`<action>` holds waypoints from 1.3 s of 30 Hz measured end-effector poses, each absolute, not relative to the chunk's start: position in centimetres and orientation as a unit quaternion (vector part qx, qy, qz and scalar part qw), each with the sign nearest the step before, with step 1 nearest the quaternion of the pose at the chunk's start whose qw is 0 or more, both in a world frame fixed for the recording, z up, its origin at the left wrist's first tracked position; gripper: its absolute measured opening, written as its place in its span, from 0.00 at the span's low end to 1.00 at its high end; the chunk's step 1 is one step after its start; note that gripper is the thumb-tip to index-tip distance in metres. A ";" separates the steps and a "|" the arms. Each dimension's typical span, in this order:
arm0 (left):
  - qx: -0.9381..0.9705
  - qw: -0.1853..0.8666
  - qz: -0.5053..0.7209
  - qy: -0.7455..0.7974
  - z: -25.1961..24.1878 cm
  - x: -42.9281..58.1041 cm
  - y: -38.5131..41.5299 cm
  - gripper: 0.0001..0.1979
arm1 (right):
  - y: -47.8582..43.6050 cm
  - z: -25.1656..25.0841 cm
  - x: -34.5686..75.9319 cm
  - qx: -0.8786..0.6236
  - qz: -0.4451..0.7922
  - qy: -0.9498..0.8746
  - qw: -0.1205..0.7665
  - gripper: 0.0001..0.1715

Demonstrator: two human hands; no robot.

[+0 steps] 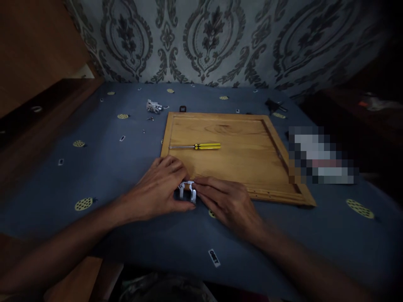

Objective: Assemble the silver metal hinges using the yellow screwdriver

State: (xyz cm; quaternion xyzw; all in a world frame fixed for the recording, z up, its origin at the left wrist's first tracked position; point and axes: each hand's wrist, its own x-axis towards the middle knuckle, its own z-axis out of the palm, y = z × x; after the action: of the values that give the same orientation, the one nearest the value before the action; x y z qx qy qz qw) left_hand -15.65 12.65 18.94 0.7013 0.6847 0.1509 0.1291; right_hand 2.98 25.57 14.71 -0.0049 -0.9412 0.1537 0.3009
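Note:
A small silvery metal hinge [192,193] is at the near left edge of a framed wooden panel [229,163]. My left hand [160,188] grips the hinge from the left, its thumb below and its fingers above on the panel's edge. My right hand [231,201] has its fingertips pressed together against the hinge's right side. Between the hands, part of the metal is hidden by the fingers. On the panel lies a screwdriver [208,146] with a yellow and black handle, its shaft pointing left.
Another metal hinge [154,106], small screws [151,119] and a dark square piece [183,109] lie behind and left of the panel. A black object [274,105] sits at the back right. Farther right is a blurred-out item [323,157] on the blue cloth [126,243].

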 end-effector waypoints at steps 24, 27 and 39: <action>0.704 0.125 0.155 0.682 18.8 -15.2 12.6 0.21 | 25.5 14.8 2.8 0.002 0.147 -0.940 0.309 0.17; 0.704 0.127 0.155 0.681 18.9 -15.2 12.6 0.19 | 25.5 14.9 2.9 -0.006 0.148 -0.941 0.303 0.18; 0.703 0.134 0.149 0.683 19.2 -15.2 12.5 0.17 | 26.3 15.4 3.0 -0.074 0.237 -0.895 0.370 0.09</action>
State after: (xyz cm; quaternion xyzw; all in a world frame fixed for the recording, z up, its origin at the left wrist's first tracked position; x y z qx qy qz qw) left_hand -15.22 12.55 19.17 0.7026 0.6827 0.1493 0.1342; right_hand 3.03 26.28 15.38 -0.0743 -0.8953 0.2367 0.3700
